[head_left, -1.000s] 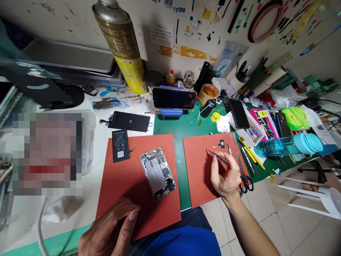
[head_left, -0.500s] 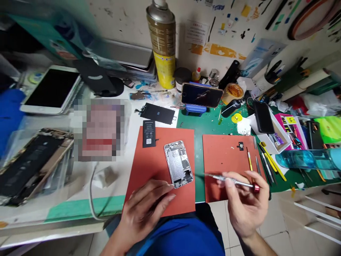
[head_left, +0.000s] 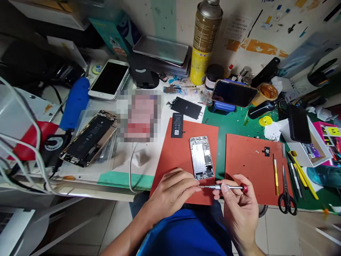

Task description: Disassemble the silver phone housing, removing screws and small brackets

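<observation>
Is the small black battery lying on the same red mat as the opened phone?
Yes, the black battery lies at the top left corner of the left red mat, beside the opened phone.

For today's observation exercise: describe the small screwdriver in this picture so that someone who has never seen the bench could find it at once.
Start at the left red mat, where an opened phone lies. Just below the phone's near end, the right hand holds the screwdriver level, its tip at the left hand fingertips. Unlike the tools lying beside the scissors, it is silver with a red end cap and is in hand.

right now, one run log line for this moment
right hand: holds precision screwdriver | left hand: fingertips at its tip | opened phone: on red mat, beside tip | scissors: right mat
</observation>
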`<state>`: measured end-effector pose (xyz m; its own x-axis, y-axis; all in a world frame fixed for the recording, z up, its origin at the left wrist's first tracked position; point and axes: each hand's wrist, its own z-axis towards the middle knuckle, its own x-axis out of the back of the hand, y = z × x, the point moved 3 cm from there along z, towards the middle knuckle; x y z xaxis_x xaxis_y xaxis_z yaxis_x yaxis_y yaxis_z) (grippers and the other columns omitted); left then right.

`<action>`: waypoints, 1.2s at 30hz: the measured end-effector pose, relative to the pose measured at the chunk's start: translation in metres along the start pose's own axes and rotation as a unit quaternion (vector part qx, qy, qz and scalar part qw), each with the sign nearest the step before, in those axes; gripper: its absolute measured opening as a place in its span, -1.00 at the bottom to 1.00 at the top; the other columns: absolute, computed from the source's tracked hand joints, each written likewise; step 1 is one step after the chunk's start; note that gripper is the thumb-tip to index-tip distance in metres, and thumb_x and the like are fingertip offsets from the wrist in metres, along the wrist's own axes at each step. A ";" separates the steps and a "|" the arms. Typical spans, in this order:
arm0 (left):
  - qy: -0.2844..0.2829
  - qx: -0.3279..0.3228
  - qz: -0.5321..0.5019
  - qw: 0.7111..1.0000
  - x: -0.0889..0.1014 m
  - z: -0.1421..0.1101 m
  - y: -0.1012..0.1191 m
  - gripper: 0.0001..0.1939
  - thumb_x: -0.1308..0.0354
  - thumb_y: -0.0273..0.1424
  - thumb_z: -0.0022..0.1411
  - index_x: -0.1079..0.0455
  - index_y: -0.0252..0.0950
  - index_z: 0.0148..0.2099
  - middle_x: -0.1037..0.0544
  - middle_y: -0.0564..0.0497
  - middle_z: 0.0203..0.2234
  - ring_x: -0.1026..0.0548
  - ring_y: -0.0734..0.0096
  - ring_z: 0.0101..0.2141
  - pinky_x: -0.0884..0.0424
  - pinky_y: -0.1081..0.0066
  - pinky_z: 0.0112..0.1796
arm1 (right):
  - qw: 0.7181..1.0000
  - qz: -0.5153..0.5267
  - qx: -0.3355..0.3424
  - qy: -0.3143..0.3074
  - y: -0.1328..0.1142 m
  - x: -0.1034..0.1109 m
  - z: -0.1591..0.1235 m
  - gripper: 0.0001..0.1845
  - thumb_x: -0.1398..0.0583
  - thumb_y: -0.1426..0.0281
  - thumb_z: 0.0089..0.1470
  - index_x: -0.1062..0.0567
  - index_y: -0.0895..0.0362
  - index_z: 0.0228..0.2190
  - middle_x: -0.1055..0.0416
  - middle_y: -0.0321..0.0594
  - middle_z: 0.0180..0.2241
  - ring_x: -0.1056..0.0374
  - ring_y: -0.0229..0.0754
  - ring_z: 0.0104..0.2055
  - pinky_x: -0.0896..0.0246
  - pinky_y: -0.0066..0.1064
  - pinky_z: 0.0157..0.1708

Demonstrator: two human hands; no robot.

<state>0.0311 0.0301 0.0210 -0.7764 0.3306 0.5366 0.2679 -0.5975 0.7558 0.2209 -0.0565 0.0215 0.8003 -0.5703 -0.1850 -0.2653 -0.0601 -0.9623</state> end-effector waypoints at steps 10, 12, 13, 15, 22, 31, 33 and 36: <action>-0.018 -0.014 -0.034 0.999 0.001 0.001 -0.002 -0.82 -0.24 -0.59 0.43 -0.54 -0.24 -0.02 -0.67 0.04 -0.22 -0.57 0.42 -0.31 -0.51 0.32 -0.20 | 1.000 -0.025 0.000 0.000 0.002 0.004 0.001 -0.61 -0.41 0.36 0.25 -0.43 0.04 0.04 -0.70 -0.18 -0.26 -0.63 -0.13 -0.45 -0.64 -0.29 -0.43; -0.023 -0.016 -0.040 0.999 0.002 0.003 -0.001 -0.82 -0.24 -0.58 0.43 -0.55 -0.22 -0.02 -0.68 0.04 -0.22 -0.57 0.42 -0.31 -0.51 0.33 -0.22 | 0.999 -0.033 0.001 0.001 0.001 0.005 0.001 -0.59 -0.41 0.36 0.25 -0.43 0.05 0.05 -0.70 -0.17 -0.25 -0.64 -0.11 -0.44 -0.64 -0.28 -0.43; -0.025 -0.015 -0.043 0.999 0.002 0.004 -0.001 -0.82 -0.24 -0.58 0.43 -0.56 -0.22 -0.03 -0.68 0.04 -0.22 -0.58 0.43 -0.32 -0.52 0.34 -0.23 | 0.999 -0.035 0.004 0.000 0.001 0.006 0.001 -0.59 -0.41 0.37 0.25 -0.43 0.04 0.06 -0.71 -0.16 -0.24 -0.64 -0.11 -0.43 -0.64 -0.28 -0.42; -0.024 -0.014 -0.050 0.998 0.002 0.006 -0.001 -0.82 -0.25 -0.58 0.42 -0.56 -0.23 -0.03 -0.69 0.05 -0.23 -0.58 0.44 -0.33 -0.52 0.35 -0.25 | 0.999 -0.033 0.013 -0.007 0.000 0.005 0.001 -0.60 -0.39 0.39 0.26 -0.43 0.03 0.06 -0.70 -0.17 -0.23 -0.64 -0.12 -0.41 -0.64 -0.29 -0.39; -0.009 -0.008 -0.064 0.998 0.004 0.007 -0.001 -0.79 -0.25 -0.59 0.42 -0.58 -0.20 -0.03 -0.71 0.06 -0.24 -0.60 0.46 -0.34 -0.52 0.36 -0.27 | 0.998 -0.038 0.047 -0.025 -0.003 0.003 -0.003 -0.61 -0.34 0.44 0.31 -0.42 0.00 0.10 -0.70 -0.16 -0.20 -0.67 -0.09 -0.33 -0.69 -0.20 -0.30; 0.004 0.013 -0.102 0.995 0.005 0.005 -0.004 -0.73 -0.25 -0.62 0.41 -0.61 -0.17 0.00 -0.73 0.05 -0.22 -0.66 0.44 -0.28 -0.57 0.36 -0.23 | 0.995 -0.039 0.090 -0.017 -0.011 0.004 -0.004 -0.61 -0.32 0.49 0.31 -0.44 0.01 0.11 -0.70 -0.16 -0.20 -0.65 -0.17 -0.34 -0.64 -0.35 -0.29; 0.002 0.011 -0.103 0.995 0.005 0.005 -0.005 -0.71 -0.23 -0.62 0.42 -0.61 -0.16 0.03 -0.74 0.03 -0.21 -0.68 0.42 -0.27 -0.59 0.34 -0.22 | 0.994 -0.043 0.094 -0.021 -0.013 0.003 -0.004 -0.61 -0.31 0.48 0.32 -0.44 0.00 0.11 -0.69 -0.16 -0.20 -0.65 -0.16 -0.35 -0.64 -0.33 -0.29; 0.002 -0.002 -0.098 0.995 0.005 0.004 -0.005 -0.70 -0.23 -0.62 0.42 -0.60 -0.16 0.06 -0.74 0.03 -0.21 -0.69 0.40 -0.28 -0.59 0.34 -0.23 | 0.995 -0.045 0.090 -0.025 -0.013 0.001 -0.005 -0.61 -0.31 0.48 0.32 -0.43 -0.01 0.12 -0.69 -0.16 -0.20 -0.65 -0.12 -0.35 -0.66 -0.26 -0.29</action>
<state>0.0283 0.0378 0.0211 -0.8161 0.4373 0.3780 0.1091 -0.5256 0.8437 0.2225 -0.0603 0.0348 0.8436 -0.5273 -0.1016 -0.0945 0.0404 -0.9947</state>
